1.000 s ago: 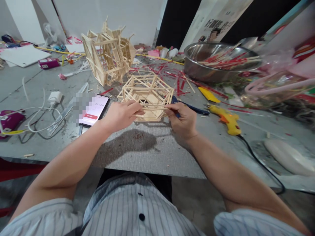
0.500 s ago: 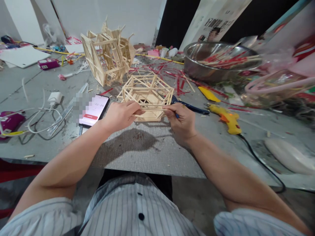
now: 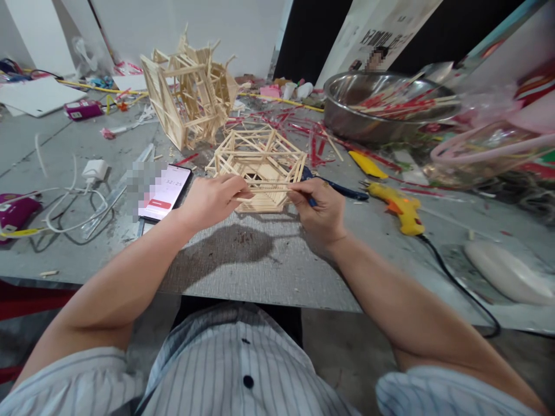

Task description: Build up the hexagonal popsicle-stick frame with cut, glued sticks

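Note:
A small six-sided frame of thin wooden sticks stands on the table in front of me. Across its near side runs a wooden stick, pinched at its left end by my left hand and at its right end by my right hand. Whether the stick is fixed to the frame I cannot tell. Part of the frame's near side is behind my fingers. A dark blue tool, partly hidden by my right hand, lies behind it.
A yellow glue gun lies at the right, its black cord trailing forward. On the left are a phone and a white charger with cable. Behind stand a larger stick structure and a steel basin holding sticks.
Both hands stay almost still at the stick. The view has shifted very slightly; nothing has been let go or taken up.

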Demonstrator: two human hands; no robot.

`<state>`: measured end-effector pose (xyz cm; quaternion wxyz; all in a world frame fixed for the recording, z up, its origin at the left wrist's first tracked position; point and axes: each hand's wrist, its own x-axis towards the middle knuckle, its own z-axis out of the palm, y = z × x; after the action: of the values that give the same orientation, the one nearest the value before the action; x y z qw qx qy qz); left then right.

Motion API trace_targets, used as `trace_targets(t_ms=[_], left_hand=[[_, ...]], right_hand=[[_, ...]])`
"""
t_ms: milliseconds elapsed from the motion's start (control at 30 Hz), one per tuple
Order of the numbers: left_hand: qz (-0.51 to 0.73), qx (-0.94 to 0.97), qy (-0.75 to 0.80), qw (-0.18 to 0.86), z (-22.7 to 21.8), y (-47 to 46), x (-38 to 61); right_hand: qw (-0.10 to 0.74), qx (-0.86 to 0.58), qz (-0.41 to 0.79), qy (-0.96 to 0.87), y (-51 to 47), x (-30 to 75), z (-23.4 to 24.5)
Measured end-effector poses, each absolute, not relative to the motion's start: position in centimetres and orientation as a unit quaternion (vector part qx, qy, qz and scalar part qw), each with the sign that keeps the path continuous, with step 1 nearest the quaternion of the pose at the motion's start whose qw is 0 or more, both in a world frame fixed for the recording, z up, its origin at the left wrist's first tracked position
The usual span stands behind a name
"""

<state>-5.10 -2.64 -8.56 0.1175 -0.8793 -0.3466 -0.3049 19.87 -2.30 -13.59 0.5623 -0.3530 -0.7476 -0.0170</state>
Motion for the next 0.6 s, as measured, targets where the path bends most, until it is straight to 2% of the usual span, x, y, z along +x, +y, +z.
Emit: trace_targets(t_ms=[367, 600], left_hand=[[-0.305, -0.882, -0.347, 0.095, -8.60, -2.21, -5.40], [-0.338, -0.865, -0.363, 0.071, -8.56, -2.24, -5.47]], right_hand=[[0.529, -0.379, 0.019, -0.759, -2.61, 19.93, -13.13], [0.554, -0.373, 0.013, -0.744, -2.68, 19.76, -12.81]])
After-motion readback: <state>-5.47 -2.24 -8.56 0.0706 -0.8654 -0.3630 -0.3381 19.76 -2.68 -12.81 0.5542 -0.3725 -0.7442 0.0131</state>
